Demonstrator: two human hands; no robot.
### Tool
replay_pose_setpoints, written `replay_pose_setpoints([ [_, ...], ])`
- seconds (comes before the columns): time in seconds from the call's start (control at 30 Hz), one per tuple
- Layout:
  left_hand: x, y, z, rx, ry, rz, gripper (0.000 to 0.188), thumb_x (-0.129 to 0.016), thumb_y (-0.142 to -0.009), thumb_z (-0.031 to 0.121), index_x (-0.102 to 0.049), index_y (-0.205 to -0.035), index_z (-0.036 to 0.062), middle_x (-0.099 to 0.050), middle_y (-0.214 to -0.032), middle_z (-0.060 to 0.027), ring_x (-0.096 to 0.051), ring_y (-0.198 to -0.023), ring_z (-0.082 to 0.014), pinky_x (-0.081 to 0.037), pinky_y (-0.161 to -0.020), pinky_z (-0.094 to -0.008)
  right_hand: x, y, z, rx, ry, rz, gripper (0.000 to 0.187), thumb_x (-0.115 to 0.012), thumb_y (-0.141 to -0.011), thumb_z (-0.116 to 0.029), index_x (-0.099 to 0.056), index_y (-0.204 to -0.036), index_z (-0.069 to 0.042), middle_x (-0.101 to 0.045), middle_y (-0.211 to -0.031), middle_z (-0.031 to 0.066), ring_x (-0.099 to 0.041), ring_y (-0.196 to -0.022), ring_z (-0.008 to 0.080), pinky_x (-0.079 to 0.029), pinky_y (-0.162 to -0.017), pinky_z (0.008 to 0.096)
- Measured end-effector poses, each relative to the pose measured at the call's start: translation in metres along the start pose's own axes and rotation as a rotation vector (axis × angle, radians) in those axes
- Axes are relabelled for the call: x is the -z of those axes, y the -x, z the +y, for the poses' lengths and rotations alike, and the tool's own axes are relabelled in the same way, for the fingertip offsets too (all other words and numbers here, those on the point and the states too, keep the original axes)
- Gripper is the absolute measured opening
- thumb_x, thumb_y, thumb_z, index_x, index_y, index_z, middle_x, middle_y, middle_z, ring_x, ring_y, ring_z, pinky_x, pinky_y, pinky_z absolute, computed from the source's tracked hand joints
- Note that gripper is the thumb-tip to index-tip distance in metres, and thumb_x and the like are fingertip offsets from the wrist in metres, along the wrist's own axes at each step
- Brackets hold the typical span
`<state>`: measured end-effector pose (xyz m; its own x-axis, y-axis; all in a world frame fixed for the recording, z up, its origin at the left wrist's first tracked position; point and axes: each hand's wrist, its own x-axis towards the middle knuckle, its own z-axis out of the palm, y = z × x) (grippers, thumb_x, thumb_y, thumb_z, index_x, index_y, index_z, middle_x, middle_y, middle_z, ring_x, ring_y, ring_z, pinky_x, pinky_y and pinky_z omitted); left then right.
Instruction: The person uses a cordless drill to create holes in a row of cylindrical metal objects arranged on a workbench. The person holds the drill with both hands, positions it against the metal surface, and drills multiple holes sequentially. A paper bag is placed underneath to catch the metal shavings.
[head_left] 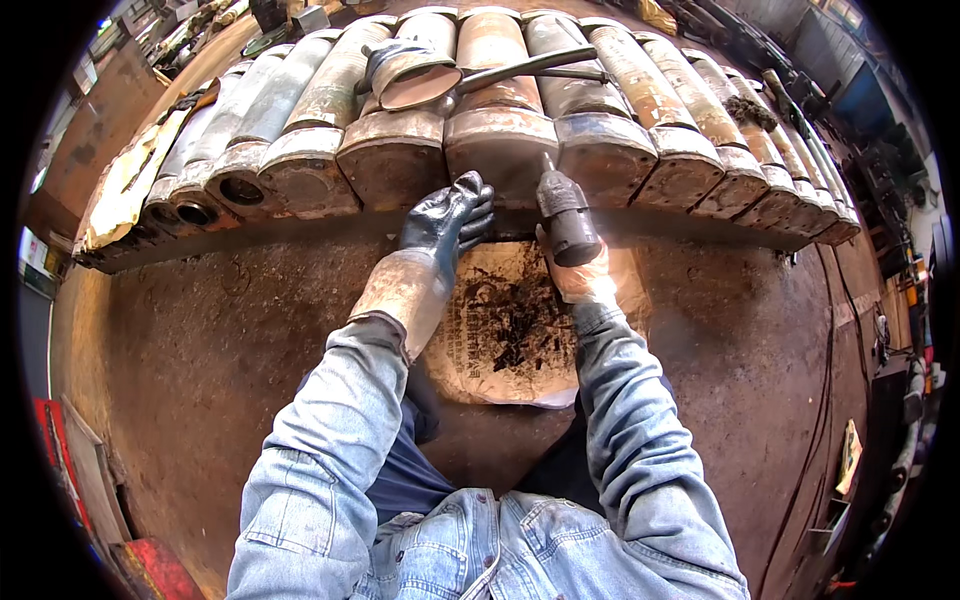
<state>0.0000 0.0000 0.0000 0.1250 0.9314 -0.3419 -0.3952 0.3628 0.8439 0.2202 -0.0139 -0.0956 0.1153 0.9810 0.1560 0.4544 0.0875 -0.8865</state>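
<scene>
Row pieces of heavy rusty metal cylinders lie side by side ahead of me, their flat ends facing me; the middle cylinder [500, 135] is nearest both hands. My left hand [445, 220], in a dark coated glove with a stained cuff, is closed just before that end face, its fingers curled and the thumb over them. Whatever it may hold is hidden. My right hand [582, 280] grips a dark handheld power tool [568, 215] with a tapered nose and thin tip. The tip points up and away, close to the face of the cylinder right of the middle.
On top of the cylinders rest a short metal ring [418, 82] and a dark bar [525, 68]. A pale dirty sack [455, 355] with dark debris lies on the brown floor between my knees. Cables [828, 360] run along the floor at right. A yellowish cloth [130, 190] drapes the row's left end.
</scene>
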Motion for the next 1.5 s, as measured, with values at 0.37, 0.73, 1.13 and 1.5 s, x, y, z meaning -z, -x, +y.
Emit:
replay_pose_setpoints([
  [0.37, -0.021, -0.013, -0.017, 0.155, 0.026, -0.138, 0.067, -0.071, -0.092, 0.059, -0.062, -0.125, 0.0015, -0.069, -0.117, -0.0157, -0.069, -0.104, -0.0293, -0.057, -0.093, -0.0426, 0.033, 0.05, -0.048, 0.153, -0.262, -0.093, 0.065, -0.08, -0.088, -0.011, -0.051, -0.146, -0.006, -0.062, -0.134, 0.0105, -0.06, -0.12, 0.021, -0.053, -0.098, 0.0358],
  [0.73, -0.054, -0.008, -0.049, 0.21, 0.377, -0.554, 0.047, -0.058, -0.104, 0.034, -0.063, -0.125, -0.0081, -0.07, -0.121, -0.0209, -0.066, -0.116, -0.0347, -0.051, -0.106, -0.0488, 0.08, 0.107, -0.087, 0.057, -0.202, -0.266, 0.069, -0.078, -0.087, -0.009, -0.05, -0.149, -0.009, -0.055, -0.147, 0.0119, -0.053, -0.136, 0.0252, -0.042, -0.114, 0.0373],
  [1.13, -0.074, -0.006, -0.059, 0.097, 0.58, -0.863, 0.046, -0.067, -0.098, 0.035, -0.065, -0.129, 0.0015, -0.066, -0.135, -0.0166, -0.058, -0.131, -0.0338, -0.043, -0.116, -0.0523, 0.088, 0.114, -0.084, -0.129, -0.407, -0.27, 0.052, -0.074, -0.089, -0.004, -0.058, -0.138, -0.007, -0.068, -0.103, 0.0053, -0.063, -0.086, 0.0152, -0.053, -0.076, 0.0319],
  [1.5, -0.077, -0.01, -0.059, 0.142, 0.554, -0.348, 0.021, -0.055, -0.103, 0.024, -0.068, -0.104, 0.0072, -0.07, -0.126, -0.0211, -0.064, -0.122, -0.0394, -0.046, -0.113, -0.0558, 0.084, 0.102, -0.076, -0.26, -0.475, -0.347, 0.05, -0.08, -0.088, -0.018, -0.06, -0.133, -0.007, -0.069, -0.104, 0.0051, -0.065, -0.083, 0.0122, -0.055, -0.075, 0.0312],
])
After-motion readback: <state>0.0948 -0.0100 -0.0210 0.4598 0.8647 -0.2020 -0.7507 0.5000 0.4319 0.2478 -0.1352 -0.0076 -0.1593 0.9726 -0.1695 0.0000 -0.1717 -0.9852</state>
